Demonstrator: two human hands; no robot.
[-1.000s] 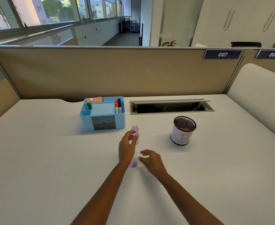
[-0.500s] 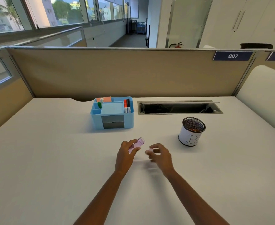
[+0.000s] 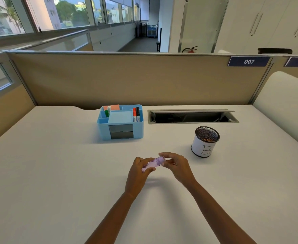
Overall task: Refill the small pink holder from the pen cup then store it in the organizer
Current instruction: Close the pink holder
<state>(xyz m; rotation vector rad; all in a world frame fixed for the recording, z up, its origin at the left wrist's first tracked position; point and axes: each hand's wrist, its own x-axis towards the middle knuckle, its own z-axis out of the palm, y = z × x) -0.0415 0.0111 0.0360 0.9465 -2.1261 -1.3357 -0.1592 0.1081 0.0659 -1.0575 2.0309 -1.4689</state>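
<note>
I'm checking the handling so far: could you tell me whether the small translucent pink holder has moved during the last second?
Yes. The small translucent pink holder stood upright nearer the blue plastic organizer; it now lies tilted, farther from it, between both hands.

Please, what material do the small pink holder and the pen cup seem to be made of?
Small pink holder: likely translucent plastic, glossy; light passes through its tinted wall. Pen cup: black wire mesh, probably metal, seen at its rim; a white, paper-like matte wrap marked "B" covers its side.
</note>
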